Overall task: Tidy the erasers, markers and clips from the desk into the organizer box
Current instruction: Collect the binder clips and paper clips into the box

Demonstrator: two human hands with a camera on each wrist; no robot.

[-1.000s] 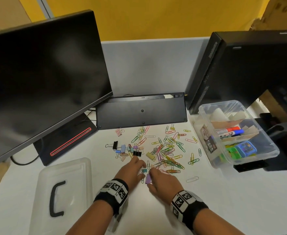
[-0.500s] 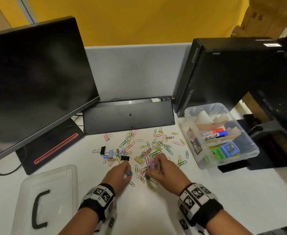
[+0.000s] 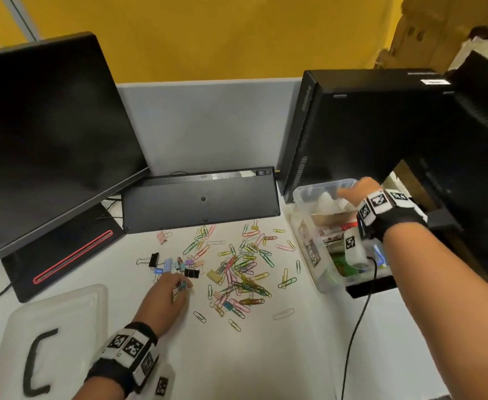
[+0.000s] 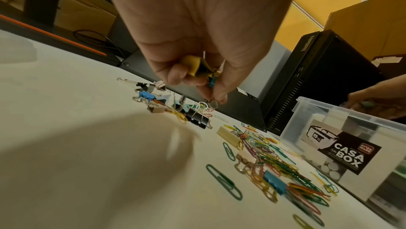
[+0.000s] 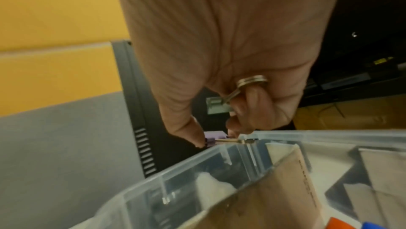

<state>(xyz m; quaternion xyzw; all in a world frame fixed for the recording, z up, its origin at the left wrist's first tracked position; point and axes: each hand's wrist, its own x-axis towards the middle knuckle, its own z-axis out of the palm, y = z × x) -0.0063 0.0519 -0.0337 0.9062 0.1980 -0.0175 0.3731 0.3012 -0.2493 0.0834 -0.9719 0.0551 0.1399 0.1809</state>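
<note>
Coloured paper clips [image 3: 244, 277] and small binder clips [image 3: 176, 264] lie scattered on the white desk. My left hand [image 3: 169, 293] hovers low beside the binder clips and grips a small bunch of clips [image 4: 206, 72], yellow and blue among them. My right hand [image 3: 355, 190] is over the far end of the clear organizer box [image 3: 304, 194] and pinches a purple binder clip [image 5: 214, 139] just above the box's rim [image 5: 285, 133]. Markers [image 3: 338, 228] and green and blue erasers lie in the box among cardboard dividers.
A black monitor [image 3: 46, 134] stands at the left, an upended keyboard [image 3: 199, 202] at the back, a black computer tower [image 3: 381, 125] behind the box. The clear lid with a black handle [image 3: 39, 362] lies at the front left. A black cable [image 3: 358, 321] trails from my right wrist.
My right hand has left the clip pile and moved right and back to the far end of the box, carrying the purple clip. The left hand stayed by the binder clips.
</note>
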